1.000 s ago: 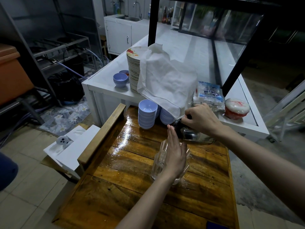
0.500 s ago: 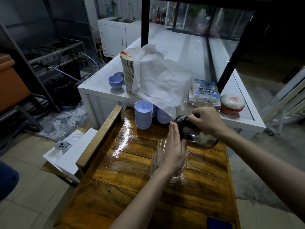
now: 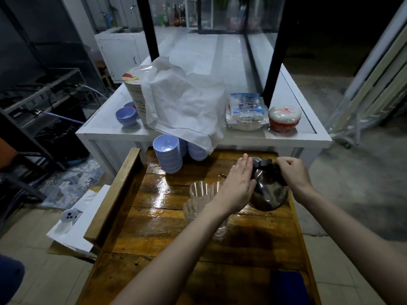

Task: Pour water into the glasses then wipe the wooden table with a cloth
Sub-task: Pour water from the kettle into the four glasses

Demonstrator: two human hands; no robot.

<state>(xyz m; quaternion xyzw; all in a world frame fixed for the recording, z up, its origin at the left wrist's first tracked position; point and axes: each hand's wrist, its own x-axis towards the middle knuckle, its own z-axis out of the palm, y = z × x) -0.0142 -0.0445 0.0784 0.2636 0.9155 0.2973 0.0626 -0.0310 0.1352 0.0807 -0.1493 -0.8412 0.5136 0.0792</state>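
Left hand (image 3: 239, 186): released; fingers straight and together, palm laid flat against the left side of the jug (image 3: 268, 194).
Right hand (image 3: 291, 172): grasping the jug; fingers curled at its handle, on the right side of the neck.
Jug: dark, rounded body, lid towards the far end of the wooden table (image 3: 154, 227). It sits low between both hands; whether its base rests on the table cannot be told.
Glasses (image 3: 199, 191): clear and fluted, standing close together on the table just left of the jug, partly hidden by the left forearm. Water level cannot be told.
Wooden table: plank top, glossy, with bright wet-looking reflections left of the glasses.
Cloth (image 3: 187, 106): white, draped over a stack of plates (image 3: 134, 93) on the white counter (image 3: 198, 136) beyond the table, one corner hanging over the counter edge.
Blue bowls (image 3: 167, 155): stacked at the far end of the table, under the cloth corner.
Counter, right part: a plastic packet (image 3: 246, 108) beside a red tub (image 3: 284, 118) with a white lid.
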